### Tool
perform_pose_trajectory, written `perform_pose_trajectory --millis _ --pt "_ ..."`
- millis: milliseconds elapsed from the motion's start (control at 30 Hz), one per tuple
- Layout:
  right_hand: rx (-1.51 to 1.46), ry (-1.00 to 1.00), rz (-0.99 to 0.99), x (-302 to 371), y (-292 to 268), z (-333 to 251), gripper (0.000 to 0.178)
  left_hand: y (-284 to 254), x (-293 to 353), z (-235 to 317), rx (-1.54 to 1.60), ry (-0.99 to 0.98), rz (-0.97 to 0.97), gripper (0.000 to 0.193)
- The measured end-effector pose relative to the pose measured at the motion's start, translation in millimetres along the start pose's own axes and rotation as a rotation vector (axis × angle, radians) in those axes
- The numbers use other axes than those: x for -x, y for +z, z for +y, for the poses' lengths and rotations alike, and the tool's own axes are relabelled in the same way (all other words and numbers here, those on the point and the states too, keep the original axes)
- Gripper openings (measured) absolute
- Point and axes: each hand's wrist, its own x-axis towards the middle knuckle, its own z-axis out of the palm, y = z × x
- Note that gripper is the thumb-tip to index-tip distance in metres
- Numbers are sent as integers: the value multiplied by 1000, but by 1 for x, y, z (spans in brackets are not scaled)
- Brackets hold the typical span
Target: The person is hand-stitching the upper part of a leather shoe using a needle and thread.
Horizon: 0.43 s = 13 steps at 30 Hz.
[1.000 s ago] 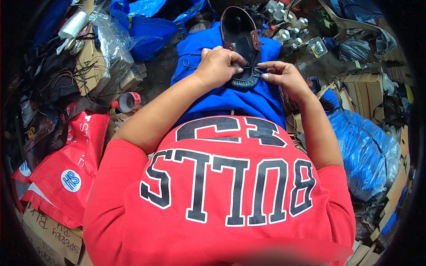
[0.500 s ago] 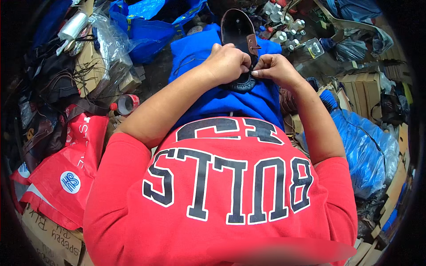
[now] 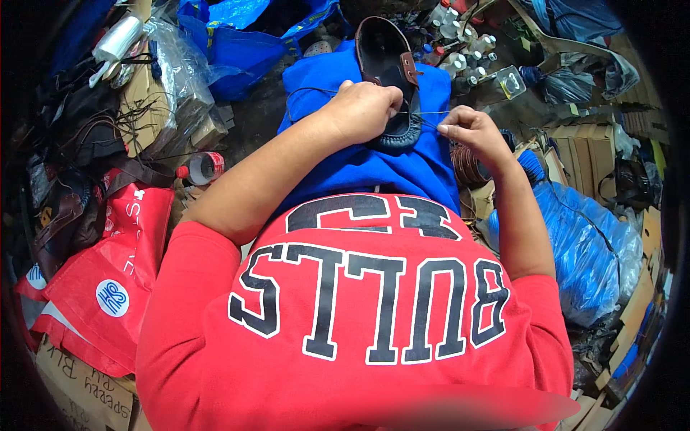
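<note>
Dark leather shoe (image 3: 388,79), smooth and boat-shaped, brown strap at its open top, puckered seam round the toe; lying toe toward the body on a blue cloth (image 3: 374,165) spread over the lap, near the cloth's far edge. Left hand (image 3: 366,111) resting on the toe of the shoe, grip narrow, fingers curled and pinched at the seam. Right hand (image 3: 471,133) just off the shoe's right side, above the cloth's right edge, grip pinched tight on a thin thread (image 3: 424,115) drawn taut and almost level between seam and fingertips. Whether a needle sits in either pinch, cannot tell.

Red jersey with large dark block letters edged in white filling the lower part of the view.

Floor crowded all round, no table in sight. To the left, glossy red bags (image 3: 108,266) with white marks, flattened brown cardboard, dark leather scraps and straps, a small red-capped jar (image 3: 205,167) on its side. Beyond the cloth's far left corner, a big blue woven bag (image 3: 244,43), open, holding crumpled clear plastic. Beyond the far right corner, a cluster of small clear bottles (image 3: 460,36) with pale caps. To the right, a bulging blue plastic sack (image 3: 582,244), wrinkled and shiny, beside stacked cardboard boxes (image 3: 589,144).
</note>
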Motion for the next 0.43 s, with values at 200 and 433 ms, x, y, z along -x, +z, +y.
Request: perform_pose_trajectory --millis 200,433 --pt "-13 -41 -33 12 -19 -13 18 3 2 -3 -59 60 -14 17" --pt "326 -43 31 19 10 2 23 7 2 -8 -86 34 -14 16"
